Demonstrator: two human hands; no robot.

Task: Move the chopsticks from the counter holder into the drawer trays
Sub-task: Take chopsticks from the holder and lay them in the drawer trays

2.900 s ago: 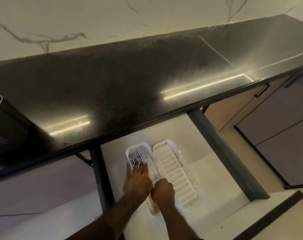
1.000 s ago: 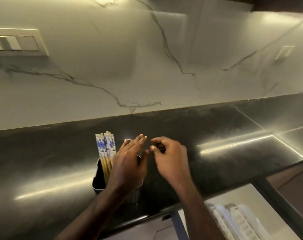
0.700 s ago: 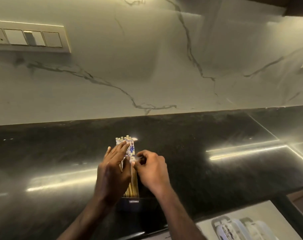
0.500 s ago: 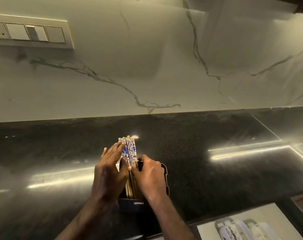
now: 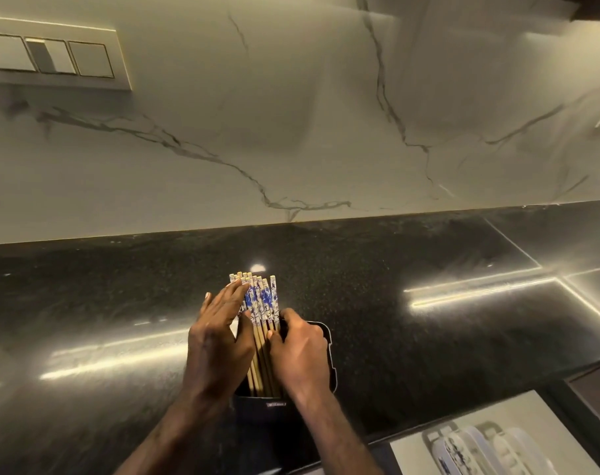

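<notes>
Several wooden chopsticks (image 5: 261, 303) with blue-and-white patterned tops stand in a black holder (image 5: 327, 347) on the dark counter. My left hand (image 5: 219, 341) lies flat against the left side of the bundle, fingers stretched up to the patterned ends. My right hand (image 5: 300, 351) is curled at the bundle's right side, thumb and fingertips pressed on the sticks over the holder's mouth. White drawer trays (image 5: 477, 450) show at the bottom right in the open drawer, with patterned chopstick ends in the left one.
The black polished counter (image 5: 429, 337) runs across the view, with a marble backsplash behind it. A switch panel (image 5: 51, 58) sits on the wall at upper left. The open drawer's pale floor (image 5: 531, 416) lies below the counter edge at bottom right.
My hands left the drawer tray, came up to the counter holder and closed in on the chopstick bundle from both sides. The view tilted from the drawer to the counter.
</notes>
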